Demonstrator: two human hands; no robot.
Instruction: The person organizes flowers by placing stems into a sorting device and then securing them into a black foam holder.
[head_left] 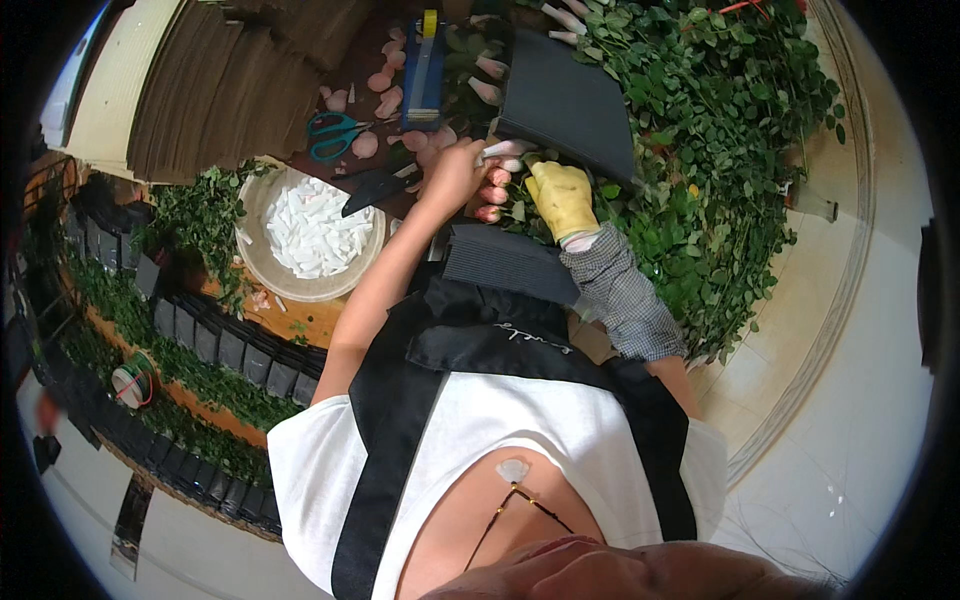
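Note:
My bare left hand is closed, its fingertips pinching a pale rose bud in a white sleeve. My right hand, in a yellow glove, is curled where that rose's stem runs; the leaves partly hide its fingers. Between my hands lie several pink rose heads in a short row. A dark grey corrugated sheet covers stems beyond my hands, and another corrugated sheet lies nearest my body. More sleeved rose buds stick out left of the far sheet.
Left of my arm stands a white basin of small white sleeves. Teal-handled scissors, a blue tape dispenser and loose petals lie beyond it. A stack of brown cardboard is far left; leafy rose stems heap up at right.

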